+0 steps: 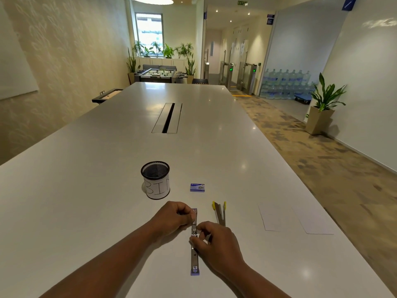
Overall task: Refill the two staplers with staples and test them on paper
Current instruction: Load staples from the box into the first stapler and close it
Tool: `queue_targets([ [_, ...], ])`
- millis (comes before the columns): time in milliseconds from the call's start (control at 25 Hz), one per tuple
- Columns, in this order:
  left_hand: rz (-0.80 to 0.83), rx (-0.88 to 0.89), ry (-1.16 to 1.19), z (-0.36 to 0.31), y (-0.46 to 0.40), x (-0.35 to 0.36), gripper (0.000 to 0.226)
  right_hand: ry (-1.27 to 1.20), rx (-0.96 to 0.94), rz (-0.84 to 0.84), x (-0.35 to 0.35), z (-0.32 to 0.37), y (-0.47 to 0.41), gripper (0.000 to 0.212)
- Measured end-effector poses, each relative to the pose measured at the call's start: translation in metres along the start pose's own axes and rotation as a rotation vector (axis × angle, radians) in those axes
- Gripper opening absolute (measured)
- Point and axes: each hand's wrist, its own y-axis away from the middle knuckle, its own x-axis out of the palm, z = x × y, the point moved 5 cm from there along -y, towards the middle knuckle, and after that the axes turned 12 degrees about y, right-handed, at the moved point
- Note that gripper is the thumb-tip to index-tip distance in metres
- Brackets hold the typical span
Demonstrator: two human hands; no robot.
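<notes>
The left hand [171, 216] was curled, its fingertips pinching the far end of the purple-tipped stapler [194, 241], which lay opened flat, low and just right of centre in the frame. The right hand [211, 239] pinched at the stapler's middle, fingers bent over the open channel; whether a staple strip sat between them could not be told. The step in hand was judged to be the loading of this first stapler. The next move would call for seating the strip squarely and closing the arm. Right of the hands lay the yellow-tipped stapler [220, 212], also opened, untouched. Above it sat the staple box [197, 187], and left of that the mesh cup [155, 179]. Two paper sheets [272, 218] waited at right on the table [107, 168]
</notes>
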Motion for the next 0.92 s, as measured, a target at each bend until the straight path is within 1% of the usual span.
queue_targets([
  [120,0.005,-0.018,0.074,0.004,0.0,0.002,0.015,0.002,0.018,0.003,0.0,0.0,0.001,0.027],
  [200,-0.001,-0.016,0.084,0.005,0.001,0.002,0.015,0.003,0.018,-0.005,0.0,0.0,0.001,0.027],
  [320,-0.05,-0.002,0.137,0.004,0.003,0.003,0.017,0.0,0.014,-0.001,0.0,0.0,0.001,0.026],
  [360,-0.076,0.004,0.137,0.004,0.004,0.002,0.023,-0.001,0.014,0.002,0.0,0.0,0.0,0.026],
  [440,-0.104,0.013,0.063,0.003,0.003,0.0,0.041,0.002,0.015,0.004,0.001,0.0,0.0,0.026],
  [520,-0.08,-0.008,0.005,0.001,0.002,0.001,0.053,0.001,0.012,0.005,0.001,0.0,0.0,0.027],
  [680,-0.079,-0.069,-0.081,-0.007,-0.003,0.003,0.047,0.006,0.006,0.009,0.001,-0.001,-0.001,0.03],
  [800,-0.08,-0.134,-0.04,-0.009,-0.005,0.005,0.045,0.005,0.006,0.008,0.0,-0.001,-0.001,0.03],
  [920,-0.083,-0.197,0.004,-0.009,-0.006,0.008,0.048,0.003,0.006,0.009,0.0,-0.001,-0.001,0.031],
])
